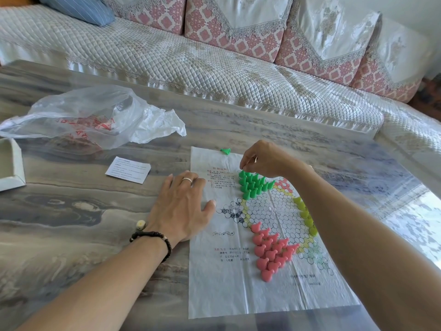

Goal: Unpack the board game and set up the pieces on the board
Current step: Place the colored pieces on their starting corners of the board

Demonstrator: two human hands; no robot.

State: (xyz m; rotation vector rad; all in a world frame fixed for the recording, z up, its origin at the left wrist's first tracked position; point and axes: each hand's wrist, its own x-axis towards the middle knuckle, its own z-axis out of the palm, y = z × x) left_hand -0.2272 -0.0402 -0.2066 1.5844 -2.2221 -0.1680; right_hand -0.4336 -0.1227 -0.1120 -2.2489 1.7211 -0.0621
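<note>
A thin printed board sheet (pixel 238 278) lies flat on the marbled surface (pixel 71 211), with the left hand (pixel 181 209) resting palm-down on its left edge, fingers spread and straight. The right hand (pixel 262 161) hovers over the cluster of green pieces (pixel 254 183) at the far point of the star, its fingers curled together in a pinch, though what they pinch cannot be told. Pink pieces (pixel 272 252) fill the near point, yellow-green pieces (pixel 306 216) stand along the right side, one stray green piece (pixel 225 151) lies at the sheet's far edge, and a plastic bag (pixel 90 115) and leaflet (pixel 128 169) lie to the left.
</note>
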